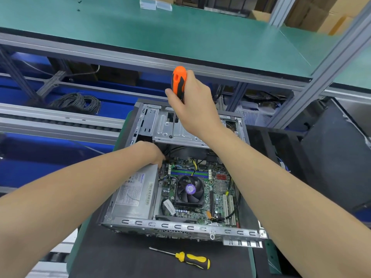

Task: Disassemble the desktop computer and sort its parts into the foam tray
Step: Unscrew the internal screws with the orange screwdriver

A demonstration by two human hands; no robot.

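An open desktop computer case (176, 227) lies on its side on a dark mat. Inside are the motherboard (220, 189), a black CPU fan (189, 190) and a grey power supply (134, 193). My right hand (192, 101) grips an orange-and-black screwdriver (178, 81), held upright. Its shaft runs down to the metal drive bay (166, 125), with the tip at a screw hole. My left hand (152, 153) reaches into the case between the power supply and the drive bay. Its fingers curl down out of sight by the cables there.
A yellow-and-black screwdriver (188, 258) lies on the mat in front of the case. A black side panel (337, 157) leans at the right. A green shelf (160, 33) on an aluminium frame runs overhead behind the case. A coil of black cable (78, 102) sits back left.
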